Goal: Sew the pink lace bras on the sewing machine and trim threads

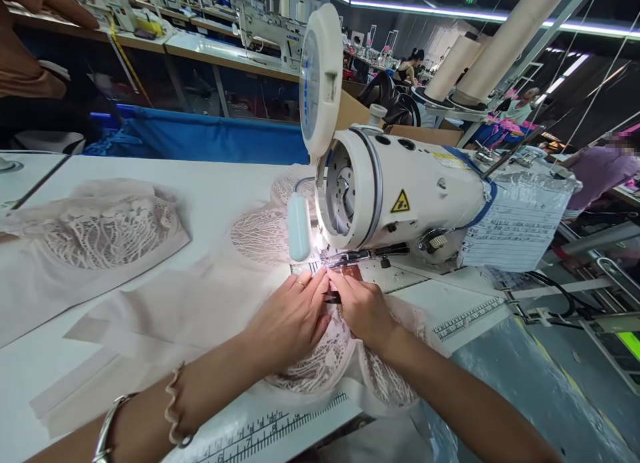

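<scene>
1. Head view: the left hand point(293, 316) and the right hand point(363, 311) meet at their fingertips, which look pinched together on an edge of the pale pink lace fabric point(320, 363); the exact hold is partly hidden.
2. This fabric lies below and between the hands, in front of the sewing machine point(415, 189), near the small lamp point(299, 229).
3. In my judgement, both hands should guide the edge evenly and lightly, because lace can stretch easily.
4. Fingertips should stay clear of the needle area, and also mind the small dark object point(331, 297) between them, which I cannot identify.
</scene>
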### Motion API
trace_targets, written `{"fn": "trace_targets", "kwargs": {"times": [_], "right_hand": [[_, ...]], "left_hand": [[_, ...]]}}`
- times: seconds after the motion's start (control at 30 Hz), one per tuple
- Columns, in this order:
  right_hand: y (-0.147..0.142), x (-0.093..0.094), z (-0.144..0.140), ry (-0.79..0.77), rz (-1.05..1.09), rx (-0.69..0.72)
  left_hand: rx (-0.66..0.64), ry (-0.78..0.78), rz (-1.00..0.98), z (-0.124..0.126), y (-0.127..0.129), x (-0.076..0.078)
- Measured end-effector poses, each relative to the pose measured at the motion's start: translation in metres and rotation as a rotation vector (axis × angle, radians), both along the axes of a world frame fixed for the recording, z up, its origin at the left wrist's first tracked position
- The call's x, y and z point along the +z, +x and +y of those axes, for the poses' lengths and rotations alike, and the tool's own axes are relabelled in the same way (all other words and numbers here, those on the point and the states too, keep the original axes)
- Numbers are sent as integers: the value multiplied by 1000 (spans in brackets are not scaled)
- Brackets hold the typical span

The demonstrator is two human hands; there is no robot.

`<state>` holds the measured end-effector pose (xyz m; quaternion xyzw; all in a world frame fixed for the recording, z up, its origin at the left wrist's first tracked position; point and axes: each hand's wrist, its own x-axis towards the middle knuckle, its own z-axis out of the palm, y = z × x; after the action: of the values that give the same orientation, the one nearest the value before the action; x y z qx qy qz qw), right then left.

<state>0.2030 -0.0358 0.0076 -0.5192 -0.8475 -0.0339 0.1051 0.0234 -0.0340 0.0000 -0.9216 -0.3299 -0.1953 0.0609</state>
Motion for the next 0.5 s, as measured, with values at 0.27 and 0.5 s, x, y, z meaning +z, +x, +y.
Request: {"fn": "trace_targets", "kwargs": {"times": [0.27,0.5], "right_hand": [[-5,10,2,-186,-96,-82],[-7,16,2,-255,-113,-114]], "left_hand": [[32,20,-8,-1,-2,-3],[88,50,30,-2,-1,0]]}}
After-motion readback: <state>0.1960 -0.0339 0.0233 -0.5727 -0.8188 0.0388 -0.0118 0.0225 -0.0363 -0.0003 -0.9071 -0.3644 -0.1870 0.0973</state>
